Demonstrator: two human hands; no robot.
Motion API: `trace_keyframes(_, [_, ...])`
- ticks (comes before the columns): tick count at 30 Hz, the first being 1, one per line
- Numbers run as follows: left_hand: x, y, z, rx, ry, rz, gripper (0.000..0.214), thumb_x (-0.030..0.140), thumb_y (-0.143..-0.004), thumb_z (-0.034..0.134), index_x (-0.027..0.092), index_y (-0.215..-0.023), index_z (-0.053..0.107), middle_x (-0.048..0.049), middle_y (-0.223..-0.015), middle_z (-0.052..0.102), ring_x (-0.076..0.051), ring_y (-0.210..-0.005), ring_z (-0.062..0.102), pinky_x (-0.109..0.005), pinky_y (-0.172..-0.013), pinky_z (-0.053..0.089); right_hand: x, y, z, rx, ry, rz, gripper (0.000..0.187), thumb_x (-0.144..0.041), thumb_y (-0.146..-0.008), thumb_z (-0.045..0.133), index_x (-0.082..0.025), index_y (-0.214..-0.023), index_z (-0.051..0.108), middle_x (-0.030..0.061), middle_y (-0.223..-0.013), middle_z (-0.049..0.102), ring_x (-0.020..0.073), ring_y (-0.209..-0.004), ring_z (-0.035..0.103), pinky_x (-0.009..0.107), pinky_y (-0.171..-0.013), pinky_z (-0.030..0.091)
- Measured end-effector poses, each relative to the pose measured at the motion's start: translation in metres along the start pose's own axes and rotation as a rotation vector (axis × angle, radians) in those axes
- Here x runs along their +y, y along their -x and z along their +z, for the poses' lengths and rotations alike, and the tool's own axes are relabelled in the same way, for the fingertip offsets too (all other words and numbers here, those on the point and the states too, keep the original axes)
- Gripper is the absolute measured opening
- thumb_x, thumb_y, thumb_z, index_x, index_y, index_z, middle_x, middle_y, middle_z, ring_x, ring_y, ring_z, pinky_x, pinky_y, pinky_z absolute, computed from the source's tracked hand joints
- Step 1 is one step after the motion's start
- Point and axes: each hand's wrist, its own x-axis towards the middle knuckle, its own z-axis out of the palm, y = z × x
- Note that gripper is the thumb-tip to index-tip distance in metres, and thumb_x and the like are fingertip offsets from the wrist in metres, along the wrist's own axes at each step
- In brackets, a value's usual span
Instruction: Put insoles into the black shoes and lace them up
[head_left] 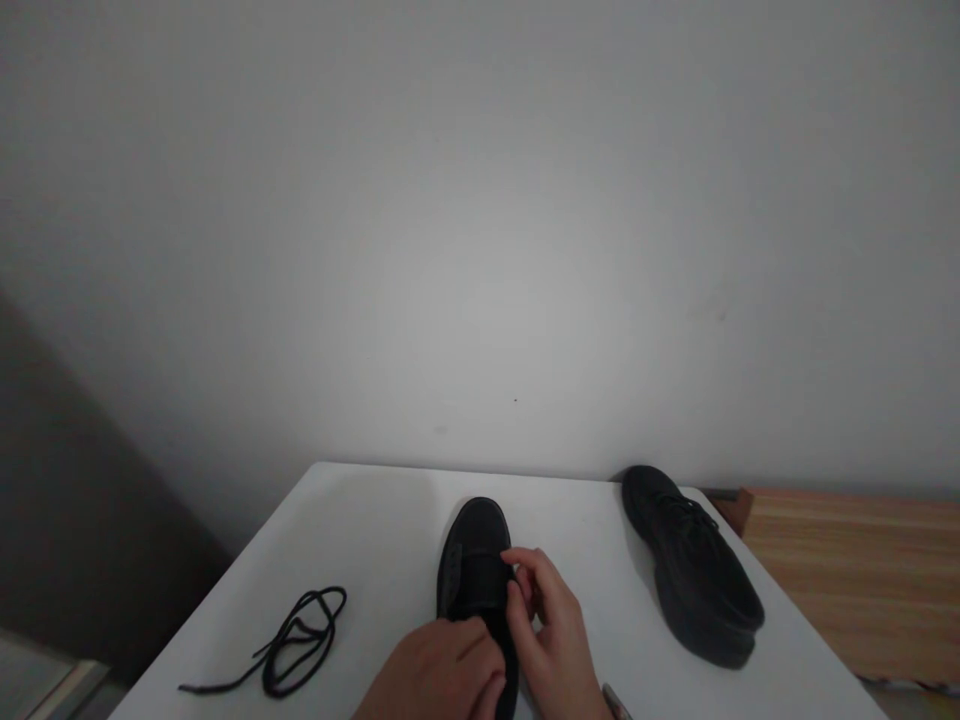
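A black shoe point(480, 575) lies in front of me on the white table, toe pointing to the wall. No lace shows in its visible part. My right hand point(551, 625) is at its right side, thumb and index finger closed on the edge of the eyelet flap. Over the shoe's opening is my left hand point(442, 670), its fingers curled in; whatever they hold is hidden. A loose black shoelace point(300, 640) lies coiled to the left, one end stretched toward the table's left edge.
A second black shoe point(694, 570), with its lace in, stands at the right edge of the white table point(375, 510). The wall point(480, 250) rises behind the table. Wooden furniture point(847, 580) is beyond its right edge. Something grey point(616, 702) shows by my right wrist.
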Motion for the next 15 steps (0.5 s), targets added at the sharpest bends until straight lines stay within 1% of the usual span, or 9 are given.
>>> trace_keyframes(1, [-0.001,-0.004,0.003,-0.064,-0.023,-0.012,0.021,0.010,-0.085,0.058,0.019,-0.088,0.076,-0.0124,-0.085,0.077,-0.028,-0.075,0.073,-0.030,-0.069,0.055,0.001,0.001,0.001,0.018,-0.018,0.029,0.017,-0.018,-0.094,0.049,-0.019,-0.107,0.061,-0.0011,-0.075,0.056,0.0150,-0.063,0.056,0.024,-0.057,0.047])
trace_keyframes(3, [-0.002,-0.009,0.006,-0.124,0.014,-0.035,0.022,0.009,-0.084,0.057,0.019,-0.089,0.076,-0.0123,-0.088,0.077,-0.027,-0.078,0.073,-0.029,-0.072,0.056,0.003,0.002,0.002,0.047,-0.053,0.086,0.018,-0.021,-0.094,0.050,-0.019,-0.108,0.061,-0.0021,-0.073,0.053,0.0150,-0.062,0.055,0.024,-0.056,0.046])
trace_keyframes(5, [-0.003,-0.011,0.007,-0.124,0.083,-0.080,0.024,0.010,-0.083,0.056,0.019,-0.093,0.076,-0.0122,-0.093,0.078,-0.026,-0.085,0.073,-0.029,-0.078,0.055,0.004,0.004,0.002,0.046,-0.081,0.128,0.018,-0.023,-0.094,0.051,-0.018,-0.107,0.061,-0.0026,-0.072,0.051,0.0151,-0.063,0.054,0.024,-0.056,0.046])
trace_keyframes(9, [-0.003,-0.015,0.006,-0.113,0.178,-0.177,0.029,0.010,-0.075,0.060,0.018,-0.100,0.074,-0.0151,-0.100,0.077,-0.031,-0.092,0.072,-0.037,-0.086,0.054,0.005,0.005,0.003,0.034,-0.111,0.161,0.016,-0.024,-0.094,0.051,-0.019,-0.104,0.062,-0.0015,-0.075,0.053,0.0155,-0.066,0.055,0.024,-0.060,0.047])
trace_keyframes(12, [-0.004,-0.020,0.009,-0.058,0.329,-0.177,0.029,0.012,-0.073,0.062,0.019,-0.099,0.073,-0.0159,-0.098,0.078,-0.031,-0.090,0.073,-0.037,-0.086,0.053,0.006,0.005,0.003,0.041,-0.127,0.156,0.015,-0.026,-0.094,0.052,-0.019,-0.102,0.063,-0.0014,-0.075,0.054,0.0158,-0.066,0.055,0.024,-0.060,0.046])
trace_keyframes(15, [-0.005,-0.025,0.014,-0.040,0.435,-0.177,0.024,0.015,-0.073,0.063,0.018,-0.094,0.073,-0.0176,-0.090,0.078,-0.031,-0.084,0.073,-0.036,-0.079,0.055,0.006,0.004,0.003,0.033,-0.132,0.150,0.015,-0.026,-0.095,0.051,-0.019,-0.100,0.064,-0.0008,-0.076,0.055,0.0161,-0.067,0.055,0.025,-0.061,0.046])
